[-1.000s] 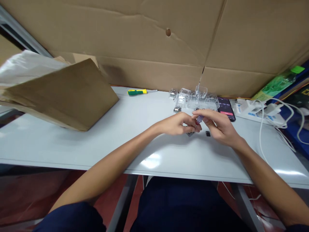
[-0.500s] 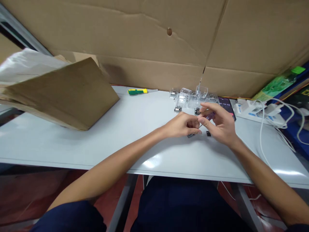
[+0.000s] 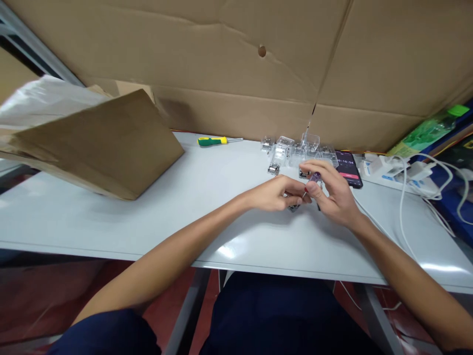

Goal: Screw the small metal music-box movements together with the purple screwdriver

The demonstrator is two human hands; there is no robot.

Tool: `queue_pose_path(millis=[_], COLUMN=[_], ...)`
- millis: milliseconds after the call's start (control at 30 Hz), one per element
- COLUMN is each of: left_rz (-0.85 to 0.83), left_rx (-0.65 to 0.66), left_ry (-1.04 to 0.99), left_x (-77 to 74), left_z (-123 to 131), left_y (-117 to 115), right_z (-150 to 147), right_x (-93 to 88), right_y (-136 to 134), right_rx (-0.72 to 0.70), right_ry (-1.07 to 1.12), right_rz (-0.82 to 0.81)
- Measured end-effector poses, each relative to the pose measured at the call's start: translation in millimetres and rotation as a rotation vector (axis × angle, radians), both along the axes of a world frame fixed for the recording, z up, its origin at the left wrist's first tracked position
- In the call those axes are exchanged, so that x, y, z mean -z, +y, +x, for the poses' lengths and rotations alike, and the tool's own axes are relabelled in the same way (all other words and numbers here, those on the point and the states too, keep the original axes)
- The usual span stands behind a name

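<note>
My right hand (image 3: 334, 197) is closed around a small screwdriver (image 3: 315, 177) with a clear purple handle. Its thin shaft slants down and left towards the fingers of my left hand (image 3: 275, 193). Those fingers are curled over a small metal-and-dark part (image 3: 293, 207) low over the white table, and they hide most of it. Just beyond the hands lie several clear plastic cases (image 3: 280, 152) and a small metal part (image 3: 273, 169). A dark piece by my right palm is mostly covered.
A green-and-yellow screwdriver (image 3: 212, 141) lies near the cardboard wall (image 3: 221, 59). On the left stands a cardboard box (image 3: 103, 143). To the right are a phone (image 3: 349, 170) showing a timer, a white power strip (image 3: 401, 172) with cables, and a green bottle (image 3: 428, 130).
My right hand has tilted, so the purple screwdriver handle shows more plainly between thumb and fingers. The dark piece beside it is now mostly covered. My left hand stays almost in place.
</note>
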State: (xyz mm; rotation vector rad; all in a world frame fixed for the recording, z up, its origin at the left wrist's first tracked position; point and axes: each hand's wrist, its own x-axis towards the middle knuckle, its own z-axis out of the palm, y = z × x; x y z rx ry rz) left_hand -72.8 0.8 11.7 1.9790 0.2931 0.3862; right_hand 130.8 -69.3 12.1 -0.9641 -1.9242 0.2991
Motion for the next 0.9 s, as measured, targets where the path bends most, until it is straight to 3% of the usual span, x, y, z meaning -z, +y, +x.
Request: queue_pose_path(millis=[100, 433, 767, 900], left_rz=[0.003, 0.035, 0.245, 0.235], left_rx=[-0.020, -0.258, -0.205, -0.150], left_ry=[0.001, -0.054, 0.016, -0.017], left_x=[-0.8, 12.4, 2.2, -0.3], left_z=[-0.1, 6.2, 3.7, 2.5], left_y=[0.8, -1.2, -4.4, -5.0], right_z=[0.4, -1.0, -2.5, -4.3], right_x=[-0.6, -2.0, 1.1, 0.8], right_y=[-0.1, -0.3, 0.4, -1.7], right_rx=[-0.005, 0.074, 0.046, 0.050], right_ry=[-0.019, -0.023, -0.032, -0.052], right_rz=[0.005, 0.104, 0.075, 0.096])
